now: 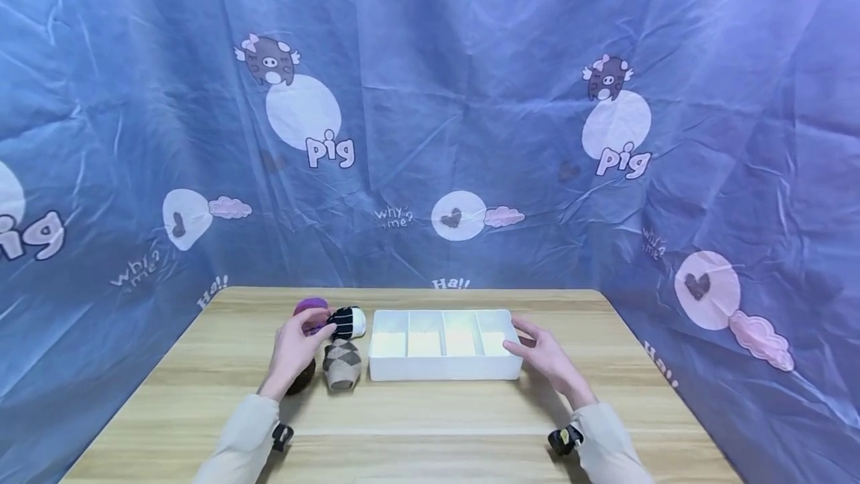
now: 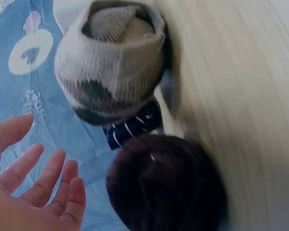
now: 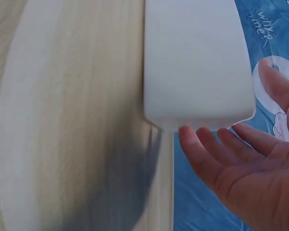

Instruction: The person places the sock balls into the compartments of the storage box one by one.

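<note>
My left hand (image 1: 295, 349) hovers among several rolled socks, fingers spread and loosely bent. In the left wrist view nothing lies between those fingers. By its fingertips are a purple sock (image 1: 311, 305) and a black sock with white stripes and a white end (image 1: 348, 323). Nearer to me sit a beige-and-grey patterned sock (image 1: 343, 366) and a dark brown sock (image 2: 166, 185), the latter partly behind the left wrist in the head view. My right hand (image 1: 543, 349) is at the right end of a white divided box (image 1: 443, 369), fingertips touching its end wall.
The box stands upright on a wooden table (image 1: 430, 413), its several compartments side by side and open at the top. A blue cloth with pig prints (image 1: 416, 133) hangs behind the table and along both sides.
</note>
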The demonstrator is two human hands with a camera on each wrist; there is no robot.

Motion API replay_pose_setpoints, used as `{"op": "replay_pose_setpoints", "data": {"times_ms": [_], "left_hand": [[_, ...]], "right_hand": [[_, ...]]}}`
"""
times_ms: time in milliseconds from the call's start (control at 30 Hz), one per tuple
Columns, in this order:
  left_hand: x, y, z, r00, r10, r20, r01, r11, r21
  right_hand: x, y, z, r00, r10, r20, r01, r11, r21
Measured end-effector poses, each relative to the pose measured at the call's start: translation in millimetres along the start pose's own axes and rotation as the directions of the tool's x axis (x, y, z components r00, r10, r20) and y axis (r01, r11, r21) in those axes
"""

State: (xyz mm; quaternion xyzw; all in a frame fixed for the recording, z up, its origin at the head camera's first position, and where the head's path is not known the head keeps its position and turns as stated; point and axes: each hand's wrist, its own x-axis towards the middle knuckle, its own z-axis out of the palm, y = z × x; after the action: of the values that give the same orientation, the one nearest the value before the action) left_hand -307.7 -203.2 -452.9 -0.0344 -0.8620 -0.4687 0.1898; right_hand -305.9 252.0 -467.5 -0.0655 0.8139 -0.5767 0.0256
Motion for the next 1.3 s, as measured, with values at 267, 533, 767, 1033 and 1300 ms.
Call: {"op": "replay_pose_setpoints", "data": {"times_ms": [267,533,767,1033,1300], "left_hand": [[-0.1,-15.8,-22.9,0.998,-0.057,0.007,0.056,0.996,0.065],[0.4,-27.4,-42.5,0.963,-0.236,0.129,0.245,0.967,-0.064],[0.9,-42.6,-49.7,0.928,-0.250,0.276,0.292,0.948,-0.123],[-2.5,-59.0,-49.2,0.910,-0.215,0.354,0.287,0.943,-0.167],[-2.0,-63.9,-51.5,0.883,-0.214,0.418,0.298,0.943,-0.147]], "right_hand": [[-0.6,5.5,-0.1,1.000,0.023,0.021,-0.023,0.999,0.041],[1.8,7.8,1.9,1.000,0.021,0.013,-0.022,0.999,0.039],[1.2,7.5,1.1,0.999,-0.002,0.051,-0.001,0.999,0.054],[-2.6,9.0,0.0,0.996,0.020,0.086,-0.025,0.998,0.061],[-1.7,5.2,-0.2,0.995,0.049,0.091,-0.053,0.998,0.044]]}}
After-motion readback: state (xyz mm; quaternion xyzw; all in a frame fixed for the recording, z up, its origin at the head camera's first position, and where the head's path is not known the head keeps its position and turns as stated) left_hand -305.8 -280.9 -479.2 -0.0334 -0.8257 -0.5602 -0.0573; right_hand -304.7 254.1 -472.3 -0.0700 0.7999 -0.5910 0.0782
